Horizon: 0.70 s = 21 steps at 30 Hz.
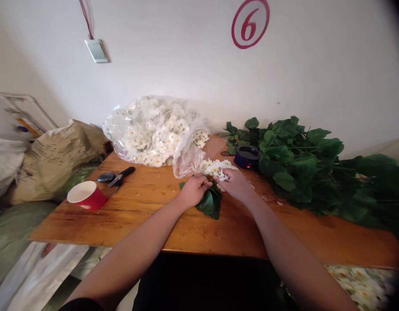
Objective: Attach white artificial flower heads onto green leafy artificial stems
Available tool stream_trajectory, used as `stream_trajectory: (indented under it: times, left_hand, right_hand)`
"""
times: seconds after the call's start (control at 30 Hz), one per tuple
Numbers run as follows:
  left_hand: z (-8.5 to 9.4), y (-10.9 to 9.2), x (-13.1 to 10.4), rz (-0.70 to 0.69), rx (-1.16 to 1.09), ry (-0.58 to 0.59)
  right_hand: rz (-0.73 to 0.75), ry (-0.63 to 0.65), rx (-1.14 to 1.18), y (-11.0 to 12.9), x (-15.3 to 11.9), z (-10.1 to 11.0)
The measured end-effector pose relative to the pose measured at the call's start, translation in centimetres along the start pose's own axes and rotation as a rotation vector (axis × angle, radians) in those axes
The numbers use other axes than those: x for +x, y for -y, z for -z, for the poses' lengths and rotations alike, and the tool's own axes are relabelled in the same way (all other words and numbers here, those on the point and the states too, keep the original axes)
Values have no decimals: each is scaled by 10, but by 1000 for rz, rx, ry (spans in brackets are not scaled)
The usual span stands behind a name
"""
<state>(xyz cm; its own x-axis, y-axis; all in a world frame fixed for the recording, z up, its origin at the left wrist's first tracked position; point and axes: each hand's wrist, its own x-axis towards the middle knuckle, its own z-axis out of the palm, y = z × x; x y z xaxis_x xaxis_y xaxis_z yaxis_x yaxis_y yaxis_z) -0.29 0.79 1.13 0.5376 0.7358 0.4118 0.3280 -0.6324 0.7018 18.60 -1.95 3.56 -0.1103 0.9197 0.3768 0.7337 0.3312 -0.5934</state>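
My left hand (194,190) is closed on a sprig of green artificial leaves (209,204), which hangs below its fingers over the table. Close beside it, my right hand (231,180) has its fingers pinched on a white artificial flower (222,175). A small heap of white flowers (215,165) lies just beyond both hands, partly hidden by them. Behind the left hand, a clear plastic bag (147,129) bulges with more white flowers. To the right of the heap stands a small dark blue pot (247,155) with a lit red light.
Leafy green stems (303,160) are piled along the table's right side. A red paper cup (87,195) and a dark-handled tool (121,175) are at the left of the wooden table (137,220). Sacks (53,160) crowd the floor at left; white flowers (364,285) show below the front edge.
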Motion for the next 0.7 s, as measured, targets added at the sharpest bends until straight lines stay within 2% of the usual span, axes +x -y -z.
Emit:
stream_trajectory:
  times: [0.47,0.7]
  left_hand:
    - [-9,4,-5,20,69,-73]
    - [-9,3,-4,40,80,-91]
  right_hand:
    - [-82,55,145,-1,1,-7]
    - [-162,20,103,2,4,-9]
